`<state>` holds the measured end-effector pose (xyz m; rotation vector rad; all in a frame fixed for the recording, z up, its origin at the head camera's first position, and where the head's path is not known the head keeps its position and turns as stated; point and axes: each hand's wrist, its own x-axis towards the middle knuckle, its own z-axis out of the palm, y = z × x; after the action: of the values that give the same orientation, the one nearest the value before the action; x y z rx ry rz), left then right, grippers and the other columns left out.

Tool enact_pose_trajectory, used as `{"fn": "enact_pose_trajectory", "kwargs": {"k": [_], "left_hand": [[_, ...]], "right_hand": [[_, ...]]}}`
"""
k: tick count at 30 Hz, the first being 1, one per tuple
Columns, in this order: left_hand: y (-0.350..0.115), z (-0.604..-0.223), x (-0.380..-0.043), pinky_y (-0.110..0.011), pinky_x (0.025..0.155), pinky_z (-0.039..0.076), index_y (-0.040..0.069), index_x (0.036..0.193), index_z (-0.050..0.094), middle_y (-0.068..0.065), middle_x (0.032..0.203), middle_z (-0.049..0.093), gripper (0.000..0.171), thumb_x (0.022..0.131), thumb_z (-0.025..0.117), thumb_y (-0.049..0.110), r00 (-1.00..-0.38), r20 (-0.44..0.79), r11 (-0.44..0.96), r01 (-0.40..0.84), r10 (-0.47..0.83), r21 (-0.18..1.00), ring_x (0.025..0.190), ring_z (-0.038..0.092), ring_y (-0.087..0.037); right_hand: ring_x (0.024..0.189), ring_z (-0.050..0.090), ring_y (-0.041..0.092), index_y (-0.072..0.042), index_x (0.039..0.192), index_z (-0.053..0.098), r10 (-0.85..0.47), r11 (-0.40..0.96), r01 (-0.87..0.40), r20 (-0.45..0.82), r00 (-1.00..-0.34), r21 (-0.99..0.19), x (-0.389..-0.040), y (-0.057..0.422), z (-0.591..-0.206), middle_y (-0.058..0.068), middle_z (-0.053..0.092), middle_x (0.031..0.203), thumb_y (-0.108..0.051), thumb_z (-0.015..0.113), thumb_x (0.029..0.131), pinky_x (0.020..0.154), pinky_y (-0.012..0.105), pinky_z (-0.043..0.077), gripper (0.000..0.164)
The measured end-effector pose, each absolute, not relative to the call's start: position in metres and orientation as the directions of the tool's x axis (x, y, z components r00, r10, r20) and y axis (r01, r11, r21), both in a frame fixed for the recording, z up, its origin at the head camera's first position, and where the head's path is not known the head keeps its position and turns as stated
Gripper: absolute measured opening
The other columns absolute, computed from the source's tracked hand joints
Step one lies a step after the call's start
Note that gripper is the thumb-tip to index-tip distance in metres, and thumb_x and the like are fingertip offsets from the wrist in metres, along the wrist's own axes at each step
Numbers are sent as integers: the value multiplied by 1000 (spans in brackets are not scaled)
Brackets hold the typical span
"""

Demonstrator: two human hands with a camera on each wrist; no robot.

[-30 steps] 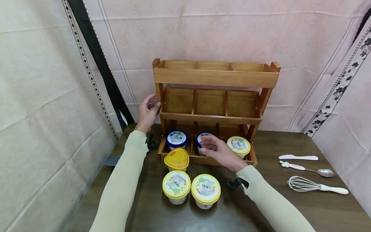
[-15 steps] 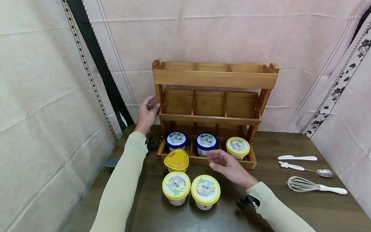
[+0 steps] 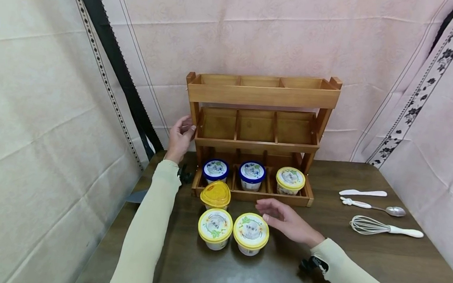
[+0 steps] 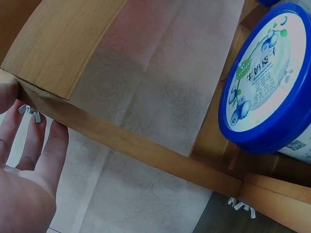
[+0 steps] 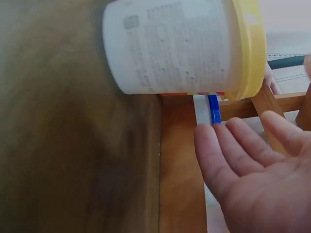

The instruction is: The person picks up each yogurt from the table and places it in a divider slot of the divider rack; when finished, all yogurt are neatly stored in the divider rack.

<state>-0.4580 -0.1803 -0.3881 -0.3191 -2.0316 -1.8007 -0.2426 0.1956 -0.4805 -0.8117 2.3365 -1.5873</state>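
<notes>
My left hand [image 3: 180, 139] holds the left side post of a three-tier wooden rack [image 3: 263, 96], thumb on one face and fingers by a wing nut [image 4: 30, 113] in the left wrist view. With fingers extended and nothing in them, my right hand [image 3: 289, 222] is right beside a yellow-lidded tub [image 3: 251, 232] on the table. That white tub [image 5: 175, 48] fills the top of the right wrist view. The rack's bottom tier holds two blue-lidded tubs [image 3: 252, 172] and a yellow-lidded tub [image 3: 290, 179] at its right end.
Another yellow-lidded tub [image 3: 215, 226] stands left of the nearest one, with a darker yellow-lidded tub [image 3: 216, 194] behind it. On the right lie a white knife [image 3: 362, 192], a spoon [image 3: 395, 210] and a whisk [image 3: 386, 227]. Cloth curtains [image 3: 257, 34] surround the table.
My right hand has drawn back from the middle blue-lidded tub in the rack, toward me and slightly right, to the front yellow-lidded tub. The left hand stays on the post.
</notes>
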Motion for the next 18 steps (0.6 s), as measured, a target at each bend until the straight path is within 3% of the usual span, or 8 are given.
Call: {"fn": "enact_pose_trajectory", "kwargs": {"k": [4,7,18], "left_hand": [[-180,-389,-459,-40,103,51,33,135,57,-2,129,59,40,97,64,24,-891,445,138,431,-90,892,121,56,-19],[-181,-390,-458,-40,102,51,33,134,58,-2,128,60,39,97,65,24,-891,445,138,431,-92,892,120,57,-19],[-180,-388,-458,-42,101,52,34,134,58,-1,129,59,39,96,65,27,-894,437,145,421,-97,895,120,56,-19]], "right_hand": [[130,51,34,-22,145,44,-592,239,-345,145,-793,-908,-233,197,-488,13,51,145,-18,63,98,98,35,52,51],[130,50,34,-23,147,41,-621,228,-348,140,-771,-909,-228,197,-493,10,48,147,-18,68,94,95,38,54,60],[128,52,20,-30,153,30,-655,270,-359,103,-749,-893,-222,192,-499,1,44,149,-24,84,81,94,33,54,90]]}}
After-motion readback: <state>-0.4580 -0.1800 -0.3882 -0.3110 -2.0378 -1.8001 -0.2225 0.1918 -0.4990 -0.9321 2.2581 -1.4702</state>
